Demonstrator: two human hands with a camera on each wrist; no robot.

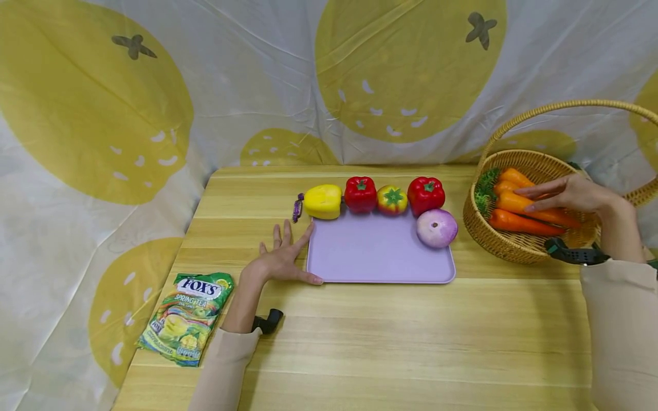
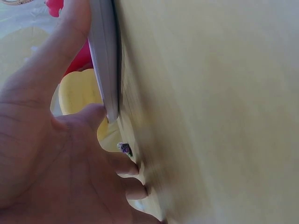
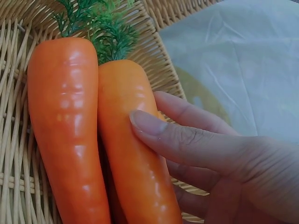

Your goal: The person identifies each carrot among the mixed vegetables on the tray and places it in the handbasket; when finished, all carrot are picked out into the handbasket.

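My left hand (image 1: pixel 277 262) lies spread at the left edge of a lilac tray (image 1: pixel 370 257), thumb at its near corner and index finger at its far one. Inside the wicker basket (image 1: pixel 470 220) at the right, my right hand (image 1: pixel 578 194) grips an orange carrot (image 3: pixel 133 135). Its thumb lies on top and the fingers go round the far side, partly hidden. Beside it rests another carrot (image 3: pixel 67 107) with green leaves (image 3: pixel 77 18). Along the tray's far edge stand a yellow pepper (image 1: pixel 323 201), two red peppers (image 1: pixel 360 195) and a red-yellow pepper (image 1: pixel 392 200).
A purple onion-like vegetable (image 1: pixel 437 228) sits at the tray's right side. One purple-wrapped candy (image 1: pixel 297 208) lies left of the yellow pepper. A green Fox's candy bag (image 1: pixel 187 317) is at the table's left. The basket's tall handle (image 1: pixel 560 105) arches above it.
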